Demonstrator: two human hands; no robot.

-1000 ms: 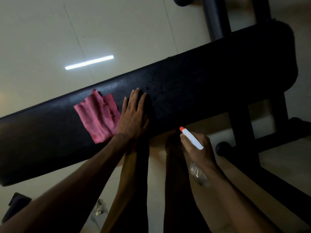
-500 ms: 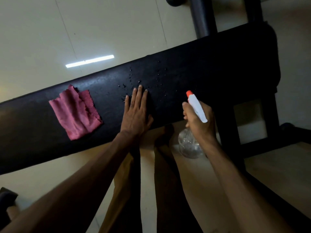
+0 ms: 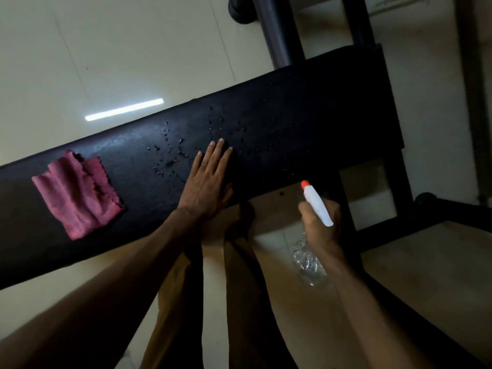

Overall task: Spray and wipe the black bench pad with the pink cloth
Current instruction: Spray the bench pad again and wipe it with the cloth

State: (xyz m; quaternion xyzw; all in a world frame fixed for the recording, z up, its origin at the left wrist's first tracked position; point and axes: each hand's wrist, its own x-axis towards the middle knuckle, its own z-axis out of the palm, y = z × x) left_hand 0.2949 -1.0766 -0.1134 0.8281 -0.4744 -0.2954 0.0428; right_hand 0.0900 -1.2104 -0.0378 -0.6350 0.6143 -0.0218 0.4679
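The long black bench pad (image 3: pixel 306 123) runs diagonally across the view, with water droplets scattered over its middle. The crumpled pink cloth (image 3: pixel 78 191) lies on the pad's left part, apart from both hands. My left hand (image 3: pixel 207 182) rests flat on the pad's near edge, fingers straight, just right of the droplets. My right hand (image 3: pixel 320 225) grips a clear spray bottle (image 3: pixel 316 203) with a white head and an orange nozzle, held below the pad's near edge with the nozzle pointing up at the pad.
The bench's black metal frame and legs (image 3: pixel 399 182) stand at the right, and a dark post (image 3: pixel 277 30) rises behind the pad. A pale tiled floor with a bright light reflection (image 3: pixel 123 110) lies beyond. My legs (image 3: pixel 239 288) stand below the pad.
My left hand left the cloth and slid right along the pad. The right hand rose with the bottle toward the pad, then dropped slightly. More droplets show on the pad.
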